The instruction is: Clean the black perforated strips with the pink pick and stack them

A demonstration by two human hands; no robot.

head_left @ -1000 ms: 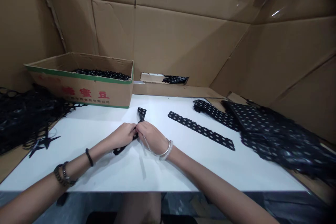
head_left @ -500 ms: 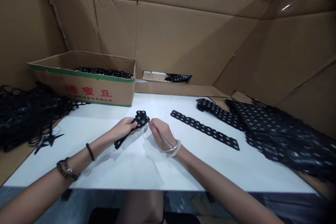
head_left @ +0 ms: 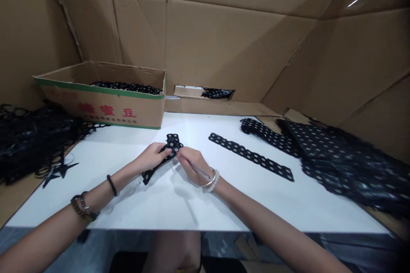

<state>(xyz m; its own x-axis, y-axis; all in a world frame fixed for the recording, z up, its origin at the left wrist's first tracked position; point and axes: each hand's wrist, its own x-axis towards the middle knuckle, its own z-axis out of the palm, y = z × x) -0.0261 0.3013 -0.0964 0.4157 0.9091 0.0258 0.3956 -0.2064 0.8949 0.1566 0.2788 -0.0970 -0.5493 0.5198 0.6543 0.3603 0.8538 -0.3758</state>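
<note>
A black perforated strip point(head_left: 173, 141) is held over the white table point(head_left: 166, 204) between both hands. My left hand point(head_left: 153, 157) grips its middle, with the lower end point(head_left: 147, 175) hanging toward me. My right hand point(head_left: 191, 163) pinches the strip just right of the left hand, below its folded upper end, and a thin clear stick lies along the right palm. Another flat perforated strip point(head_left: 251, 157) lies on the table to the right of my hands.
An open cardboard box point(head_left: 105, 106) with black punched pieces stands at the back left. Black offcut scrap point(head_left: 28, 136) is heaped at the left edge. A pile of perforated sheets point(head_left: 336, 158) covers the right side. Cardboard walls point(head_left: 224, 42) enclose the table.
The strip's far end, flat on the table a second ago, has been lifted and folded over. My right hand moved slightly right, then came back against the strip.
</note>
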